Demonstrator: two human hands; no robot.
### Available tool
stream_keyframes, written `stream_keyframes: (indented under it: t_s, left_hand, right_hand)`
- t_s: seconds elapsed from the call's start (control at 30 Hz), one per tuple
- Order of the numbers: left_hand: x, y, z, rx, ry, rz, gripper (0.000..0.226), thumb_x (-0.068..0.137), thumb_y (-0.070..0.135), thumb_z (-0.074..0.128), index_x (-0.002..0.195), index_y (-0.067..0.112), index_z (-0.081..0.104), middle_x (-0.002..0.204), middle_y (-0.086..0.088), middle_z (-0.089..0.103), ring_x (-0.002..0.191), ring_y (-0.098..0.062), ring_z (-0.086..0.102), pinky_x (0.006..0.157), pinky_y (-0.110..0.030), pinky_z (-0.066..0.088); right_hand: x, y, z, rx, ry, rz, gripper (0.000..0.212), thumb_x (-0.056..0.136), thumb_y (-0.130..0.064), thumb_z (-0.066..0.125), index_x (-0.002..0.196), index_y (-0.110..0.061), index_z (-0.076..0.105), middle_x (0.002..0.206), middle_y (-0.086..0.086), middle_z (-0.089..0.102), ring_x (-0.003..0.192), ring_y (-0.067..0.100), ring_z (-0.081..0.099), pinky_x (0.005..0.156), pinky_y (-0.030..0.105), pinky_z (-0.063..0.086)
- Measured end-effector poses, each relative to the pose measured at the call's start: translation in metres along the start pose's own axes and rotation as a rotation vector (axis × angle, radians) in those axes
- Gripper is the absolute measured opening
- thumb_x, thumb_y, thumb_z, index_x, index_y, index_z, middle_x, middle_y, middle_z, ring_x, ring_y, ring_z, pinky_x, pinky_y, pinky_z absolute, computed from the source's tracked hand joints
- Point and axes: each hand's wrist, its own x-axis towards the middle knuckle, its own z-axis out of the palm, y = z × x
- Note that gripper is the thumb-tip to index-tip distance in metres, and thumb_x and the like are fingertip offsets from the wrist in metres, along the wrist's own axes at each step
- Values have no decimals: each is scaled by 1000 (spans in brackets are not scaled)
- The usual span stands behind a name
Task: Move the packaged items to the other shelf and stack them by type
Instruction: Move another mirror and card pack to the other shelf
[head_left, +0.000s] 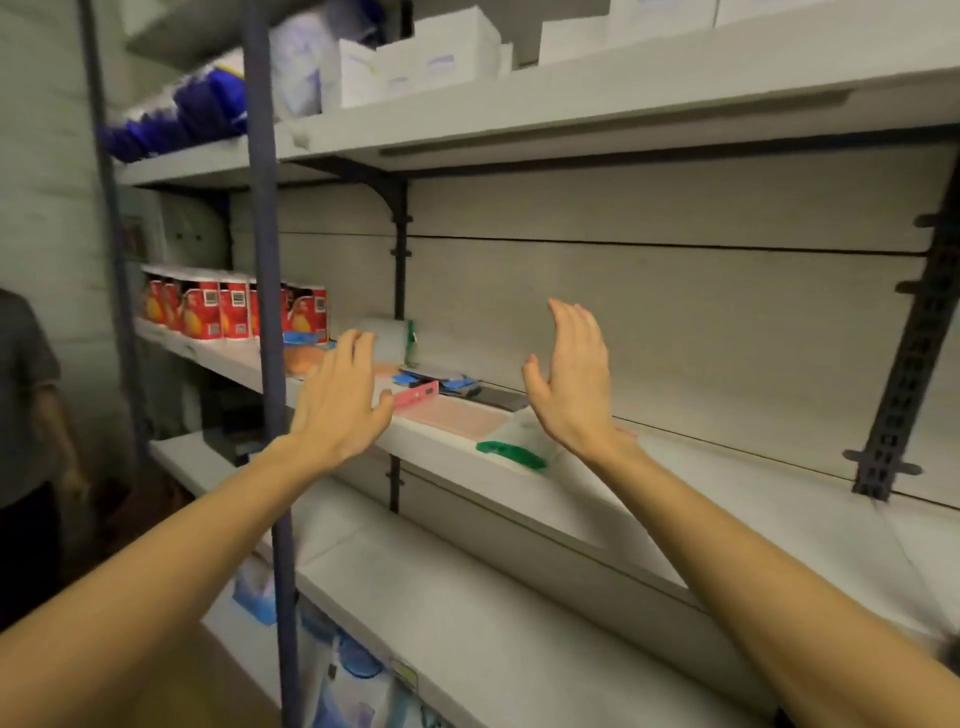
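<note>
The packaged items lie in a loose, overlapping heap on the middle shelf (675, 499), and the pink packet (415, 396) at its front serves as the landmark. Both hands are wide open and empty: the left hand (340, 400) hovers just left of the pink packet, its thumb nearly at the packet's edge, and the right hand (576, 384) hangs well to the right of it, palm turned inward.

The green-edged clear packet (511, 449), right of the pink packet and under the right wrist, juts past the shelf lip; a brush from that forearm could likely tip it down onto the lower shelf (467, 623). Behind the pink packet, thin blue packets (436, 379) look slippery and mixed, so a scoop with both hands may carry off several types together or let some slide out. The dark upright post (267, 312), left of the pink packet, stands close to the left forearm and could catch an elbow.

The shelves are pale, smooth boards on dark brackets against a panelled wall. Red cartons (218, 309) stand far left of the pink packet, white boxes (441, 57) above. The room is narrow and dim; another person's sleeve (26, 364) shows at the far left.
</note>
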Motion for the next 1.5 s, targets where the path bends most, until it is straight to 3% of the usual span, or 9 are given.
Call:
stream_keyframes:
  t_s: [0.2, 0.33, 0.57, 0.8, 1.1, 1.23, 1.3, 1.43, 1.5]
  left_hand:
    - [70, -76, 60, 82, -198, -18, 74, 91, 38, 65, 150, 11, 29, 157, -15, 29, 135, -35, 45, 102, -47, 47]
    - [106, -110, 97, 84, -262, -45, 78, 90, 39, 66, 152, 12, 28, 154, -13, 33, 134, -33, 45, 103, -45, 48]
    - [163, -165, 153, 62, -330, -59, 55, 97, 41, 56, 142, 14, 40, 144, -10, 47, 126, -29, 51, 99, -44, 50]
    - [192, -198, 201, 138, -442, 77, 52, 98, 40, 51, 143, 17, 41, 145, -9, 47, 130, -28, 47, 107, -42, 40]
    - [242, -224, 230, 121, -551, 303, 62, 97, 42, 52, 152, 17, 35, 153, -8, 40, 137, -28, 40, 114, -45, 35]
    - [248, -227, 249, 78, -613, 362, 58, 103, 39, 40, 156, 17, 30, 159, -8, 34, 144, -28, 33, 117, -46, 29]
    - [248, -228, 257, 67, -622, 392, 53, 104, 38, 37, 152, 16, 38, 156, -10, 40, 141, -28, 37, 117, -45, 30]
    - [253, -229, 257, 115, -493, 508, 46, 103, 43, 41, 141, 21, 51, 139, -8, 57, 127, -26, 51, 110, -40, 36]
    - [255, -230, 252, 101, -464, 571, 44, 102, 47, 43, 137, 22, 54, 130, -7, 59, 120, -26, 54, 105, -38, 38]
  right_hand:
    - [53, 8, 118, -12, -245, 26, 70, 92, -23, 58, 154, -5, 30, 155, 15, 38, 146, 33, 28, 122, 43, 23]
    - [84, 13, 179, -47, -342, 60, 70, 91, -24, 59, 152, -4, 32, 149, 18, 43, 137, 36, 36, 114, 43, 31]
    - [110, 23, 248, -125, -578, 154, 72, 94, -29, 56, 155, -8, 26, 151, 18, 42, 136, 37, 38, 111, 43, 36]
    - [117, 20, 302, -195, -714, 335, 75, 94, -37, 60, 155, -8, 26, 152, 17, 41, 140, 36, 35, 113, 41, 36]
    - [130, 2, 332, -375, -786, 478, 78, 92, -43, 64, 154, -12, 28, 154, 12, 39, 141, 32, 36, 114, 42, 35]
    - [125, 7, 341, -426, -812, 538, 54, 93, -48, 57, 135, -14, 50, 140, 13, 54, 126, 32, 50, 102, 38, 43]
    - [119, 6, 341, -425, -779, 563, 47, 94, -51, 55, 126, -16, 58, 130, 10, 61, 116, 31, 57, 94, 36, 46]
    - [113, -4, 333, -508, -686, 464, 50, 93, -50, 59, 131, -18, 59, 126, 6, 61, 112, 29, 60, 88, 35, 47]
    - [113, -6, 328, -576, -697, 389, 43, 94, -49, 57, 120, -16, 64, 117, 8, 61, 105, 30, 62, 79, 34, 47]
